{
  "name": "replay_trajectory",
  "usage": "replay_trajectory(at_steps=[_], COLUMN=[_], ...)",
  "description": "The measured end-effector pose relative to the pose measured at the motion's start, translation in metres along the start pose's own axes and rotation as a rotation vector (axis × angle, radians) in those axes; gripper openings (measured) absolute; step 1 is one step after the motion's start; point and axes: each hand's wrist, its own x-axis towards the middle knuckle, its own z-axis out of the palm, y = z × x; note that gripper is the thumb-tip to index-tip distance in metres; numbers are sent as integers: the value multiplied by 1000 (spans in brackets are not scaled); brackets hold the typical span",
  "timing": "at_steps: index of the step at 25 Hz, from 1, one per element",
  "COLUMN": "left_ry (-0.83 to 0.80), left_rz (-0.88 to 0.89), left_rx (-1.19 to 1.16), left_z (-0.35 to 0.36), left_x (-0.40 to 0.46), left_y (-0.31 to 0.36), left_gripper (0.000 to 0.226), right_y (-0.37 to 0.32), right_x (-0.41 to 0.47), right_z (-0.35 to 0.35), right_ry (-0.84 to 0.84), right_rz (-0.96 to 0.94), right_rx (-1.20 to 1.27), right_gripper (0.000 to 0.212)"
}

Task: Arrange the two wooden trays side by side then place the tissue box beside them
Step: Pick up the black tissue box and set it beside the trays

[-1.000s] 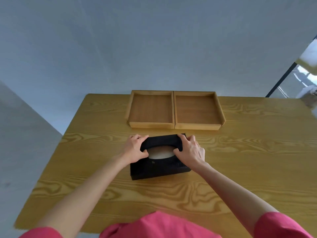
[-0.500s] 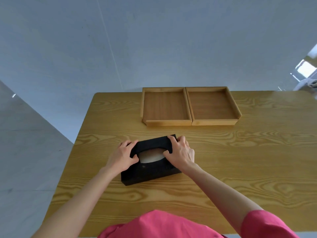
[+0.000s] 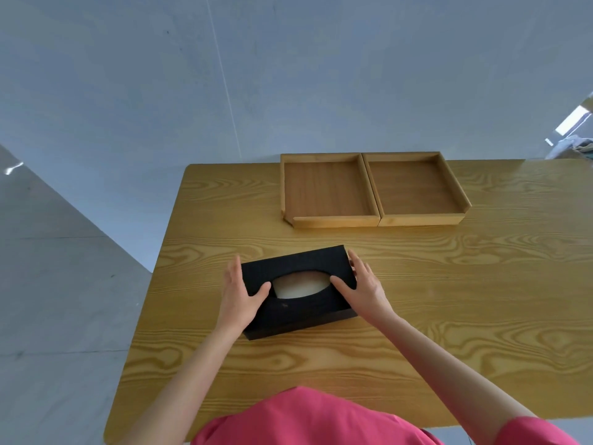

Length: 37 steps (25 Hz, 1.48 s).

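Note:
Two shallow wooden trays stand touching side by side at the far edge of the table, the left tray (image 3: 327,187) and the right tray (image 3: 417,186). Nearer to me, left of the trays' front, lies a black tissue box (image 3: 298,297) with an oval opening showing pale tissue. My left hand (image 3: 239,297) grips its left end, thumb on top near the opening. My right hand (image 3: 361,289) grips its right end the same way. The box sits slightly skewed on the tabletop.
The wooden table (image 3: 449,316) has a rounded left edge, with grey floor beyond it on the left. A pale wall rises behind the table. My pink sleeves and top fill the bottom of the view.
The box, held in both hands, has shifted left relative to the trays. My thumbs now lie flatter on its top. My head has turned left, so the trays sit further right in view.

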Motion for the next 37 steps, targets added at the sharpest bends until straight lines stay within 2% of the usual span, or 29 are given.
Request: replay_trajectory(at_steps=[2,4,6,9,14,19,22,31,37], left_ry=[-34,-89,-130,-163,-200,-191,-192,-184,-174], left_rz=[-143,-209,-228,-255,-314,-330,-344,-327,-281], left_rx=[-175,-307,-380,-488,-574,-569,-590,-571,-589], left_z=[-1,-3,-2,-5,-6,-17,-29,-90,-131], left_x=[-4,-9,-14,-16,-14,-1,16,92,152], left_y=[-6,-11,-13,-13,-5,2,1,14,27], left_gripper=[87,80,66,44,29,62,73,79,60], right_y=[6,7,6,1,-11,-28,-46,-119,-158], right_x=[-3,-5,-7,-7,-2,9,20,79,134], right_z=[-1,0,-1,1,2,-1,-1,-1,7], right_ry=[-40,-61,-68,-101,-113,-144,-165,-272,-325], right_rz=[108,196,257,304,383,438,426,423,444], right_rx=[132,237,291,289,319,390,435,547,586], right_gripper=[70,69,67,52,43,41,38,37,48])
